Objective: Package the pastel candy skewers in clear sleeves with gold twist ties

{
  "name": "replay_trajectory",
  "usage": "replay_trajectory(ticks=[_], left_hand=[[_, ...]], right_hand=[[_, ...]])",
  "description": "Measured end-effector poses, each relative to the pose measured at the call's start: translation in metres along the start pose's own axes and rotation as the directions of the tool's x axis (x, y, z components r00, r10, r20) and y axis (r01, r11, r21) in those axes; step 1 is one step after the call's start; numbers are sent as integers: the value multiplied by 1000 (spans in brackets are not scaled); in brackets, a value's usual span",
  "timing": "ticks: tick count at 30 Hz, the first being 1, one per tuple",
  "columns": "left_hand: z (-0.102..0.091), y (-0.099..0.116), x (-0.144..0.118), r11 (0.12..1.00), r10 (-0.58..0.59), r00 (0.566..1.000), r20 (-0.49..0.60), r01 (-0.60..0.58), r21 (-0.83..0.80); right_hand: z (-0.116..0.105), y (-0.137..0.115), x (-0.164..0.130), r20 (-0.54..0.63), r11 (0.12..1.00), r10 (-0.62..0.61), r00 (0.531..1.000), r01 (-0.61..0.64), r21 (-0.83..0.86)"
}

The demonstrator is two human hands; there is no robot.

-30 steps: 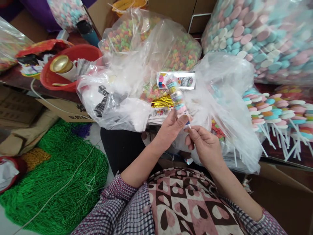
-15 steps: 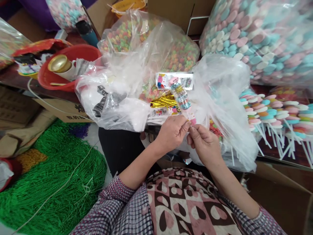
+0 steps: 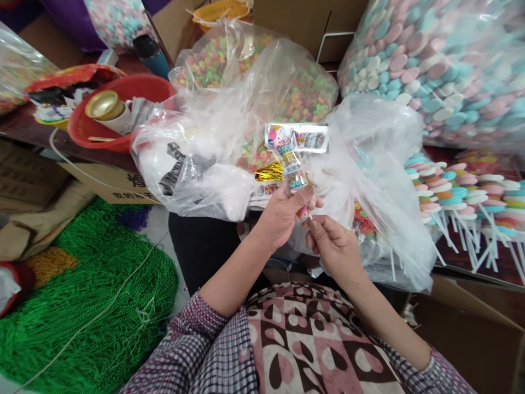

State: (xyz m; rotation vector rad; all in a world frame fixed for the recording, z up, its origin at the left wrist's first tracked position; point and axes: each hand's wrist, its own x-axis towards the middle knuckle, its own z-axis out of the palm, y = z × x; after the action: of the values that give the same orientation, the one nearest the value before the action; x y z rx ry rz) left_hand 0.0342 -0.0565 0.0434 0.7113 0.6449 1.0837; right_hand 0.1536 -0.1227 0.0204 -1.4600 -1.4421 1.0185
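A wrapped candy lollipop (image 3: 293, 167) with stacked pastel pieces in a printed clear wrapper points away from me. My left hand (image 3: 281, 216) is closed around its lower part, thumb on top. Just below, my right hand (image 3: 334, 241) pinches the white stick end at the bottom of the wrapper. Beyond the lollipop lies a flat printed wrapper (image 3: 315, 138), partly covered by it. Gold twist ties (image 3: 268, 173) lie to the left of the lollipop, above more printed wrappers (image 3: 264, 190).
White plastic bags (image 3: 377, 158) flank the hands. Behind are a bag of ring-shaped candies (image 3: 303, 93) and a large bag of pastel candies (image 3: 435, 71). Candy skewers (image 3: 459, 191) lie right. A red basin (image 3: 143, 87) stands left; green cords (image 3: 102, 290) cover the floor.
My left hand has turned from a fist-like pinch at the wrapper's bottom to a grip higher around the lollipop. The right hand has shifted slightly down and left, still pinching.
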Motion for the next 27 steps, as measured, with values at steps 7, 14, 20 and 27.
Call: replay_trajectory(ticks=[7,14,20,27], left_hand=[[1,-5,-5,997,-69,997,-33,68,-38],[-9,-7,-7,997,-62,997,55,65,-50],[-3,3,-17,962,-216,918,332,258,-88],[11,-15,-31,856,-379,667,642,516,-30]], right_hand=[[6,-1,-1,22,998,30,999,-31,63],[-7,-9,5,155,995,46,987,-59,84],[-59,-25,21,-14,974,60,998,-56,220],[-38,-27,21,288,846,104,952,-237,478]])
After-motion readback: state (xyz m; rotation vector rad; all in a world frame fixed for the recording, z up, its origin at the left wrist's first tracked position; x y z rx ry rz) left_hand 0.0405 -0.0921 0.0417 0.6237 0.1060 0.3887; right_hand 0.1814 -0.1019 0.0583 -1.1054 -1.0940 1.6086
